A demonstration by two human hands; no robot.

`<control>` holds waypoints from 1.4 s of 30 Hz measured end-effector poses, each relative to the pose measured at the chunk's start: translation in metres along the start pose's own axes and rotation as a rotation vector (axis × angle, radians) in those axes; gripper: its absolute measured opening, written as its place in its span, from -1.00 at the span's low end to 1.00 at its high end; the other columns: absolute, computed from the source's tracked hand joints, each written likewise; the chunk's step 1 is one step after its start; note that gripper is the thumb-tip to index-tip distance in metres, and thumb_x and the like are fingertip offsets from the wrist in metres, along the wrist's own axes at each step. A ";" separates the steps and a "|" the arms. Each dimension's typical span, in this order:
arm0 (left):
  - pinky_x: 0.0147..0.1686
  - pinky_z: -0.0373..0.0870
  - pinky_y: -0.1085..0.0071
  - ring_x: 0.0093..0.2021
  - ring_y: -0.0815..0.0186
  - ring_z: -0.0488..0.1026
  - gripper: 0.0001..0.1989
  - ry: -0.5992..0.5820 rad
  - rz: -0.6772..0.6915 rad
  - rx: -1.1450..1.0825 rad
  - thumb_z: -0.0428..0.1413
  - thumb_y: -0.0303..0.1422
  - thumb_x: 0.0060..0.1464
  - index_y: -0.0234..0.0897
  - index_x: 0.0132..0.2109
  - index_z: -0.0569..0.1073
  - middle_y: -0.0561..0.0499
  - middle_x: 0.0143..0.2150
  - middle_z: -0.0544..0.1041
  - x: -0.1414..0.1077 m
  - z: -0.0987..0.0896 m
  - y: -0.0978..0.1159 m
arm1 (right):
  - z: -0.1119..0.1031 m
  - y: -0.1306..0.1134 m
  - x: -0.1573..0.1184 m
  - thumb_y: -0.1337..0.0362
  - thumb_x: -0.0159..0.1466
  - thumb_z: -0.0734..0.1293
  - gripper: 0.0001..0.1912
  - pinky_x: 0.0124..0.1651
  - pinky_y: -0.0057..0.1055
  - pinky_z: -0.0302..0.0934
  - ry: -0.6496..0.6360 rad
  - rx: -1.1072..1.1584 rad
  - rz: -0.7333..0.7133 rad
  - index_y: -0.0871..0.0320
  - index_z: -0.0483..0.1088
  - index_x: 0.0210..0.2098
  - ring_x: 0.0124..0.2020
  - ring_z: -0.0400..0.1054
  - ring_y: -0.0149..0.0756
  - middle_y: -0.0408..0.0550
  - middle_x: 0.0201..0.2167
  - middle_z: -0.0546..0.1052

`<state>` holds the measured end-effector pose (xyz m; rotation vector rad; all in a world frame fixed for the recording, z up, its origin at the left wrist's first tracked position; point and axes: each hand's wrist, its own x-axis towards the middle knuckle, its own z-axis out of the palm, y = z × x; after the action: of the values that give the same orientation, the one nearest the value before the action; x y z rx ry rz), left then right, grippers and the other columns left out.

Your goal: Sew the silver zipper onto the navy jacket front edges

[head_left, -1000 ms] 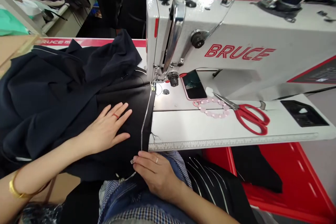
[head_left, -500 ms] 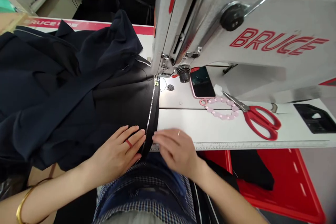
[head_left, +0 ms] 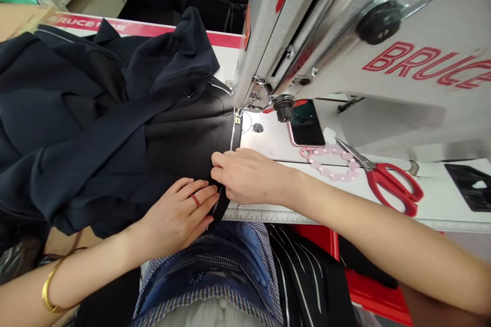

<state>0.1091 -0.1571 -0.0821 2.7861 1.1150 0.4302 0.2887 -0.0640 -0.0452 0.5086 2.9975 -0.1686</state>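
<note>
Dark navy cloth (head_left: 184, 143) lies across the left of the sewing table, with a silver zipper (head_left: 232, 138) along its right edge. The zipper's top end and its pull are under the needle area of the sewing machine (head_left: 264, 25). My left hand (head_left: 184, 214) rests on the cloth near the zipper's lower part, fingers extended and slightly apart. Just above it, my right hand (head_left: 249, 176) has its fingers curled together on the zipper edge, pinching it.
Right of the machine's foot lie a phone (head_left: 307, 125), a pink bead bracelet (head_left: 333, 163) and red-handled scissors (head_left: 393, 184). A ruler strip (head_left: 276, 214) runs along the table's front edge. Below it sits a red bin (head_left: 376, 296) with black cloth.
My right hand has moved up and onto the zipper edge, and its fingers have closed there. My left hand stays on the cloth. The whole view has shifted slightly.
</note>
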 end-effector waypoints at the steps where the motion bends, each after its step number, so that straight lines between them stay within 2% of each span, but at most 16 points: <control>1: -0.04 0.29 0.17 -0.01 0.14 0.31 -0.64 -0.001 -0.008 -0.006 0.01 -0.37 0.10 -0.43 0.04 0.34 -0.16 -0.04 0.44 0.001 0.000 -0.001 | -0.003 0.000 0.002 0.40 0.13 0.22 -0.90 -0.51 -0.39 -0.01 -0.020 -0.015 -0.011 0.22 0.36 -0.38 -0.47 0.32 -0.31 -0.03 -0.39 0.39; 4: -0.06 0.29 0.19 -0.02 0.15 0.31 -0.58 -0.008 -0.034 -0.017 -0.01 -0.36 0.11 -0.49 0.09 0.28 -0.22 -0.01 0.40 0.003 0.002 -0.002 | -0.009 0.001 0.005 0.41 0.13 0.19 -0.86 -0.57 -0.40 -0.10 -0.062 -0.040 0.016 0.23 0.36 -0.33 -0.55 0.31 -0.29 -0.06 -0.50 0.40; 7: -0.10 0.30 0.19 -0.04 0.14 0.32 -0.59 -0.005 -0.046 -0.008 -0.02 -0.34 0.11 -0.48 0.08 0.30 -0.24 0.00 0.40 0.003 0.005 -0.003 | -0.012 0.003 0.004 0.36 0.13 0.19 -0.85 -0.58 -0.40 -0.13 -0.066 -0.009 0.055 0.22 0.38 -0.39 -0.57 0.30 -0.30 -0.07 -0.57 0.40; 12: -0.09 0.27 0.19 -0.02 0.14 0.32 -0.60 0.024 -0.042 0.030 -0.02 -0.29 0.12 -0.44 0.05 0.34 -0.21 0.04 0.40 0.003 0.003 -0.005 | -0.004 0.009 -0.006 0.37 0.07 0.21 -0.87 -0.57 -0.44 -0.08 -0.064 0.223 0.043 0.16 0.38 -0.51 -0.56 0.26 -0.43 -0.15 -0.48 0.41; 14: -0.08 0.26 0.17 -0.01 0.12 0.32 -0.54 -0.006 -0.071 0.042 -0.02 -0.19 0.12 -0.46 0.03 0.35 -0.23 0.04 0.39 0.003 -0.001 -0.001 | 0.003 0.012 -0.013 0.38 0.11 0.19 -0.84 -0.53 -0.47 0.02 0.014 0.307 0.120 0.13 0.40 -0.40 -0.51 0.27 -0.46 -0.14 -0.29 0.42; 17: -0.03 0.22 0.10 0.05 0.02 0.27 -0.40 -0.018 -0.183 0.111 -0.02 -0.04 0.06 -0.48 0.06 0.32 -0.28 0.08 0.35 0.001 0.001 0.018 | 0.016 0.015 -0.028 0.40 0.18 0.14 -0.73 -0.41 -0.46 0.18 0.259 0.387 0.344 0.12 0.33 -0.15 -0.38 0.32 -0.45 -0.05 -0.06 0.33; 18: -0.02 0.20 0.09 0.06 0.01 0.25 -0.40 -0.001 -0.221 0.142 -0.01 -0.05 0.06 -0.47 0.08 0.31 -0.28 0.09 0.34 0.000 0.004 0.026 | 0.021 0.015 -0.032 0.41 0.20 0.13 -0.73 -0.38 -0.45 0.21 0.334 0.400 0.416 0.14 0.30 -0.13 -0.36 0.32 -0.43 -0.02 -0.07 0.33; 20: -0.05 0.21 0.13 0.05 0.05 0.26 -0.53 0.040 -0.260 0.205 -0.02 -0.22 0.11 -0.41 0.10 0.30 -0.23 0.10 0.34 -0.002 0.015 0.042 | 0.029 0.014 -0.039 0.44 0.20 0.11 -0.78 -0.33 -0.43 0.23 0.426 0.416 0.478 0.16 0.31 -0.22 -0.35 0.32 -0.39 -0.03 -0.20 0.39; 23: -0.13 0.23 0.23 -0.02 0.17 0.32 -0.61 0.052 -0.273 0.306 -0.14 -0.52 0.12 -0.35 0.09 0.32 -0.15 0.06 0.38 -0.004 0.029 0.056 | 0.038 0.011 -0.043 0.50 0.17 0.10 -0.78 -0.23 -0.35 0.24 0.428 0.425 0.402 0.17 0.31 -0.31 -0.29 0.31 -0.31 -0.05 -0.32 0.43; 26: -0.16 0.27 0.24 -0.05 0.18 0.33 -0.58 0.039 -0.266 0.343 -0.20 -0.59 0.11 -0.40 0.07 0.34 -0.15 0.03 0.41 -0.002 0.029 0.056 | 0.039 0.012 -0.038 0.56 0.08 0.08 -0.69 -0.14 -0.30 0.21 0.433 0.443 0.326 0.19 0.31 -0.28 -0.19 0.29 -0.27 -0.02 -0.24 0.43; 29: -0.20 0.34 0.27 -0.11 0.17 0.36 -0.60 0.067 -0.238 0.340 -0.17 -0.62 0.08 -0.50 0.04 0.35 -0.20 -0.07 0.45 0.005 0.020 0.050 | 0.033 0.016 -0.033 0.59 0.04 0.06 -0.65 -0.15 -0.34 0.20 0.464 0.491 0.321 0.19 0.31 -0.28 -0.19 0.28 -0.30 -0.03 -0.22 0.42; 32: -0.29 0.39 0.33 -0.22 0.21 0.38 -0.67 0.088 -0.223 0.353 -0.08 -0.58 0.07 -0.53 -0.01 0.38 -0.19 -0.22 0.47 0.013 0.014 0.048 | 0.028 0.016 -0.030 0.56 0.06 0.12 -0.76 -0.22 -0.39 0.18 0.424 0.480 0.323 0.19 0.32 -0.37 -0.30 0.29 -0.33 -0.08 -0.34 0.42; 35: -0.34 0.42 0.32 -0.28 0.22 0.38 -0.73 0.113 -0.240 0.332 0.00 -0.43 0.09 -0.48 -0.08 0.42 -0.16 -0.29 0.46 0.020 0.014 0.051 | 0.033 0.008 -0.032 0.39 0.15 0.24 -0.93 -0.24 -0.35 0.17 0.400 0.343 0.335 0.21 0.34 -0.36 -0.30 0.28 -0.27 -0.05 -0.36 0.42; 38: -0.31 0.43 0.22 -0.25 0.16 0.38 -0.71 0.153 -0.258 0.273 0.03 -0.34 0.07 -0.46 -0.11 0.44 -0.18 -0.24 0.45 0.024 0.012 0.053 | 0.044 0.001 -0.034 0.31 0.26 0.18 -0.85 -0.27 -0.31 0.15 0.439 0.175 0.316 0.23 0.35 -0.35 -0.30 0.27 -0.24 0.02 -0.34 0.43; 40: -0.29 0.43 0.21 -0.24 0.15 0.38 -0.72 0.144 -0.225 0.237 0.03 -0.34 0.07 -0.46 -0.13 0.44 -0.18 -0.24 0.45 0.024 0.007 0.050 | 0.046 -0.002 -0.039 0.36 0.29 0.12 -0.80 -0.28 -0.33 0.15 0.494 0.230 0.282 0.23 0.32 -0.39 -0.35 0.26 -0.28 0.01 -0.38 0.42; 42: -0.27 0.44 0.26 -0.25 0.21 0.39 -0.74 0.106 -0.181 0.203 0.01 -0.37 0.09 -0.44 -0.13 0.45 -0.15 -0.26 0.46 0.023 0.002 0.046 | 0.042 -0.004 -0.050 0.38 0.30 0.10 -0.81 -0.29 -0.39 0.16 0.591 0.455 0.261 0.21 0.27 -0.40 -0.36 0.25 -0.34 -0.04 -0.42 0.39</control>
<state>0.1553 -0.1744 -0.0695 2.8237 1.4981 0.4739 0.3376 -0.0890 -0.0810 1.1691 3.3972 -0.8224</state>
